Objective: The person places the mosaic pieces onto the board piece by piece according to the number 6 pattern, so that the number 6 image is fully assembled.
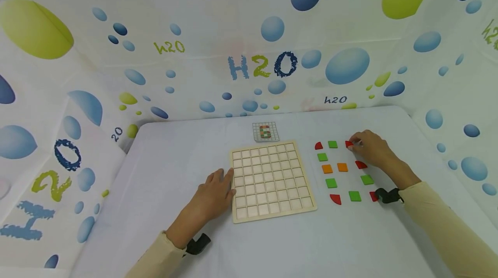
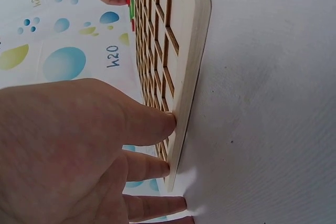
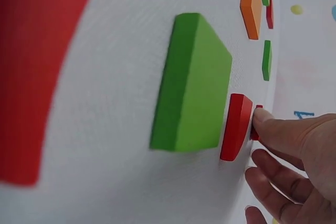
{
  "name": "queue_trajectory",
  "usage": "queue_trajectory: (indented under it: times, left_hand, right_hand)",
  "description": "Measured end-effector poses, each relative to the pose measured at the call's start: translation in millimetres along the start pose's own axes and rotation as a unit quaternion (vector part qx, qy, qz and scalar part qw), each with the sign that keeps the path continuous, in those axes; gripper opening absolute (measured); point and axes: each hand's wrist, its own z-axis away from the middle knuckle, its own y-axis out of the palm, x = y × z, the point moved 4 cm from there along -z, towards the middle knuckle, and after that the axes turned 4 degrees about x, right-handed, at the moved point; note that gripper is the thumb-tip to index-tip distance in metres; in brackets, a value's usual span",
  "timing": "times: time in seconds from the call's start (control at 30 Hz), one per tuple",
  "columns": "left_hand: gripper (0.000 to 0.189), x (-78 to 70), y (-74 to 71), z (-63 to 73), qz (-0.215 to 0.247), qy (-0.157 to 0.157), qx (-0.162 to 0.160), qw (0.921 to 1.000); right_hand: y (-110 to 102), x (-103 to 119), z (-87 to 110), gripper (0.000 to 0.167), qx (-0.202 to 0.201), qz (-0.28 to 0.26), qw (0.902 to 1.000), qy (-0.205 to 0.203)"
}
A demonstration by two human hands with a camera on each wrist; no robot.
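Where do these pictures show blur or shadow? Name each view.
Right wrist view: the nearest red piece blurred, the nearest green piece sharper; head view: soft shadow on the tablecloth beside the right sleeve; left wrist view: faint shadow near the fingertips.

A white sheet [image 1: 210, 18] hangs around us from nine o'clock through twelve to three, scattered with blue and lime drops, the big lime ones [image 1: 36, 29] at ten and two o'clock. Chunky "H2O" lettering [image 1: 238, 69] faces me at twelve, another turned sideways near eight. Below it spreads the white-covered bench [image 1: 175, 148], softly lit.
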Motion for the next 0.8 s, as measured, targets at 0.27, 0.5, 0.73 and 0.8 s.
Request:
queue_trajectory:
  times: [0.27,0.5,0.73,0.8]
  left_hand:
    - [0.062,-2.1,-0.9,0.6,0.001,-0.001,0.003,1.0]
    - [0.062,-1.1,-0.4,1.3,-0.003,-0.001,0.004,1.0]
    - [0.062,-2.0,-0.4,1.2,0.004,-0.004,0.009,0.9999]
    - [0.062,-2.4,-1.4,1.2,0.003,-0.003,0.008,1.0]
  right_hand:
    - [0.5,6.0,0.8,0.036,0.006,-0.025,0.9997,-0.001]
    - [-0.6,30.2,3.1,0.034,-0.004,-0.017,0.9995,-0.028]
    - [3.6,59.0,5.3,0.033,-0.011,-0.008,0.9985,-0.052]
    - [5.1,67.5,6.1,0.032,-0.012,-0.01,0.9981,-0.06]
